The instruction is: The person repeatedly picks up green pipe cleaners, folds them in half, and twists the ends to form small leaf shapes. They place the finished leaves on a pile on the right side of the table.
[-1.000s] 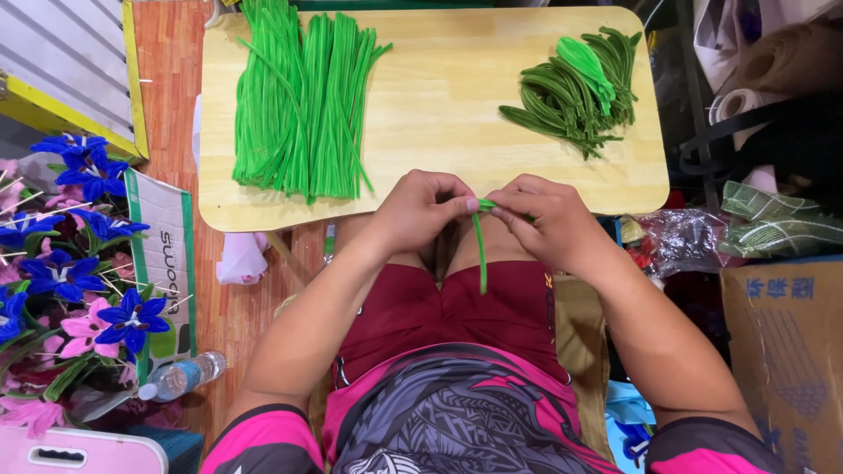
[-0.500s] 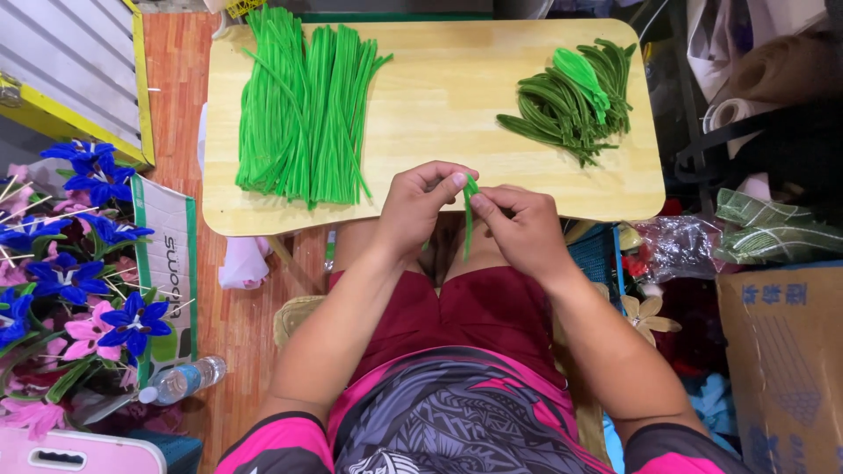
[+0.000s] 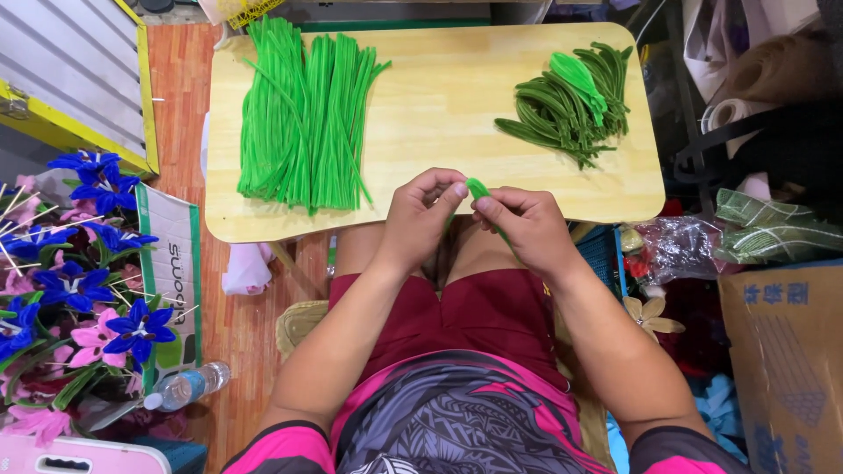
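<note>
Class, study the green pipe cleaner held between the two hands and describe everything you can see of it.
The green pipe cleaner is a thin, fuzzy, bright green stem, seemingly soft fibre over wire. Its top end is bent into a small loop or fold, pinched between the left hand and the right hand. It sits just over the near edge of the wooden table. The rest runs down behind the right hand's fingers, mostly hidden.

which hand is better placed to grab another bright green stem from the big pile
Left, probably. The left hand sits nearer the bright green pile on the table's left side. The right hand pinches the bent green stem and lies closer to the dark green pile.
</note>
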